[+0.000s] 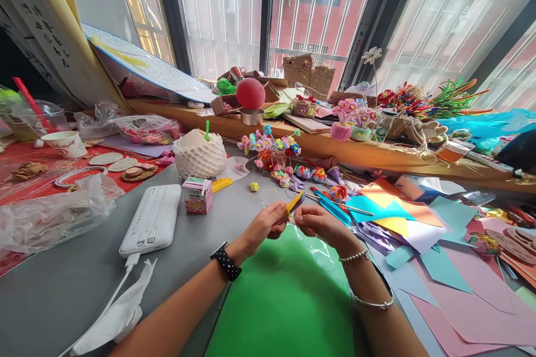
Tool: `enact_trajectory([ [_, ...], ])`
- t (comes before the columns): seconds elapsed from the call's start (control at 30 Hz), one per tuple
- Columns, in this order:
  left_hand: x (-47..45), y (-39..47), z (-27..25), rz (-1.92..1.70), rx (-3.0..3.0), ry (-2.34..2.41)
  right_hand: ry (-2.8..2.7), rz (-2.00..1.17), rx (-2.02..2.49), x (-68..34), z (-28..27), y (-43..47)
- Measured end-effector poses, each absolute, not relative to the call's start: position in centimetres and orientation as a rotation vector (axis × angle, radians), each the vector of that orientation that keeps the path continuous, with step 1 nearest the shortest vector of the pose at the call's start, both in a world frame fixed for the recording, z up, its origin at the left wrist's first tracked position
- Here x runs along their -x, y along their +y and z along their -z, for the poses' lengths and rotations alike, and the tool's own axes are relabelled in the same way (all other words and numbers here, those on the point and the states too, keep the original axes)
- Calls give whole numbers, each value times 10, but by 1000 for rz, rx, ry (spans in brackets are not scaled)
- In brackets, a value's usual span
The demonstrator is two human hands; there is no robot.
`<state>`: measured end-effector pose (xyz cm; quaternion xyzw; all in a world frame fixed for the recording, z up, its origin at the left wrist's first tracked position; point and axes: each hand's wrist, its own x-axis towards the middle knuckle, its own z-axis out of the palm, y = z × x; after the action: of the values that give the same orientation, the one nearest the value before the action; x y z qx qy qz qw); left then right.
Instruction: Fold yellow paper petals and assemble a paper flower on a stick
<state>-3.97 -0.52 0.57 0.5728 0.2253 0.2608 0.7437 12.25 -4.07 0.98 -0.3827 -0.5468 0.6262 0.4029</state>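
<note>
My left hand [264, 224] pinches a small folded strip of yellow and blue paper [296, 202] between thumb and fingers, its free end tilted up to the right. Close beside it, my right hand [320, 224] is closed in a pinch by the strip's lower edge; whatever lies between those fingertips is too small to make out. Both hands are above the far end of a glossy green sheet [288, 295]. Beyond them stand colorful little craft flowers [270, 148], and a small yellow flower [254, 186] lies on the grey table [167, 312].
To the left are a white power bank [151, 217] with a cable, a pink drink carton [197, 196] and a peeled coconut [199, 155] with a green straw. Colored paper sheets [456, 295] spread over the right side. A crowded wooden ledge [310, 136] runs below the window.
</note>
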Motion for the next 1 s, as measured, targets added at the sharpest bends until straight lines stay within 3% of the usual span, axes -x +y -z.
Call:
enact_trajectory([
  [0.43, 43, -8, -14, -306, -1482, 288, -1569, -1527, 960, -133, -10, -44],
  [0.73, 42, -20, -17, -319, -2287, 403, -1906, -1565, 979, -147, -24, -39],
  [0.83, 41, -23, -13, -313, -2540, 480, -2128, -1330, 1053, -149, -30, -37],
  [1.0, 40, -19, -5, -325, -2772, 692, -2400, -554, 1330, -134, -42, -47],
])
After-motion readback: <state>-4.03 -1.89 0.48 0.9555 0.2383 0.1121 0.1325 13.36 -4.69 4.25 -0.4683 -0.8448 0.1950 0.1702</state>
